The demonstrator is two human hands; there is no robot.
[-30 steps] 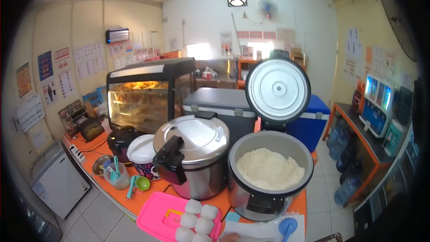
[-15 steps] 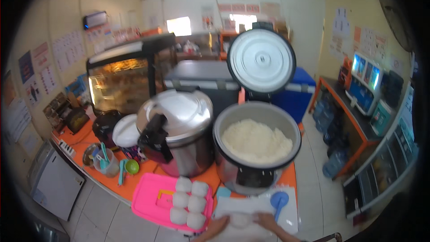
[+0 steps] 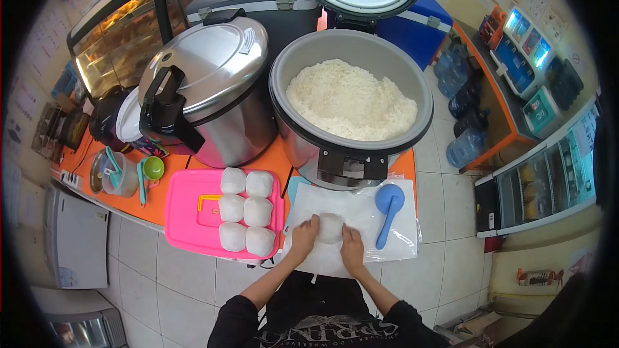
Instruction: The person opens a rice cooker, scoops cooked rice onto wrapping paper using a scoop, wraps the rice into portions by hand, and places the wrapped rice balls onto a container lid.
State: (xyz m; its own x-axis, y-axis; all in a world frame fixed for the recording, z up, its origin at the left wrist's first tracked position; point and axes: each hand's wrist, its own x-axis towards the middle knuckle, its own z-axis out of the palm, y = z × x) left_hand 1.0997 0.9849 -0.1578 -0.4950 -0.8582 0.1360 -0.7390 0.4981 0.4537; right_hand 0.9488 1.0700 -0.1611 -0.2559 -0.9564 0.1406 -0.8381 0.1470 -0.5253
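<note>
A round, pale mound (image 3: 331, 228), seemingly a rice portion under white wrapping paper (image 3: 335, 201), sits between my hands. My left hand (image 3: 305, 231) closes on the paper at the mound's left side. At its right side my right hand (image 3: 352, 242) is closed on the paper too, fingers curled down. A blue rice paddle (image 3: 388, 209) lies just right of the mound on the paper stack. Left of it, several rounded white packets (image 3: 258, 211) rest in two columns on a pink plastic lid (image 3: 182, 209).
Behind the paper stands an open rice cooker (image 3: 351, 171) holding cooked rice (image 3: 351, 103). A closed steel cooker (image 3: 238, 122) is to its left. Farther left are a tub of utensils (image 3: 121, 180) and a green cup (image 3: 153, 167). The orange table's (image 3: 174, 171) front edge is near me.
The view has tilted down, so the table and my forearms show more fully. My hands stay on either side of the mound. The paddle and packets keep their places on the table.
</note>
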